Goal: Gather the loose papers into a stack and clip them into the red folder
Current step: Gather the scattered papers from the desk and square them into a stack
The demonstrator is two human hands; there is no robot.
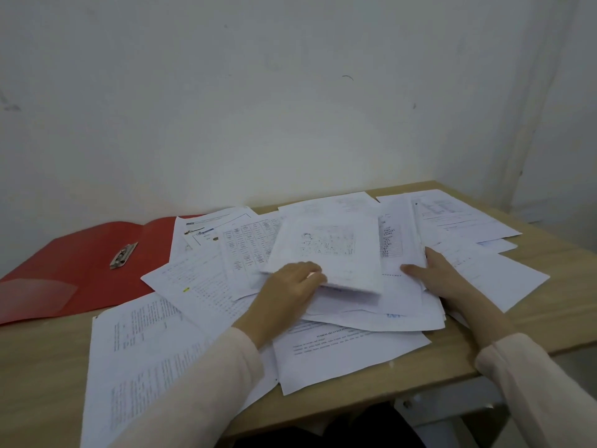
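Several loose printed papers (206,282) lie scattered and overlapping across the wooden table (38,367). My left hand (287,292) grips the near edge of a small bunch of sheets (329,253), lifting it off the pile at the middle. My right hand (442,279) holds the right side of a pile of sheets (403,286), fingers tucked under its edge and thumb on top. The red folder (74,263) lies open at the far left, partly covered by papers, with its metal clip (123,255) bare on the inner face.
A white wall stands right behind the table, with a corner at the right. The table's front edge runs near my sleeves; a white metal frame (452,412) shows beneath it. More sheets (462,218) reach the far right part of the table.
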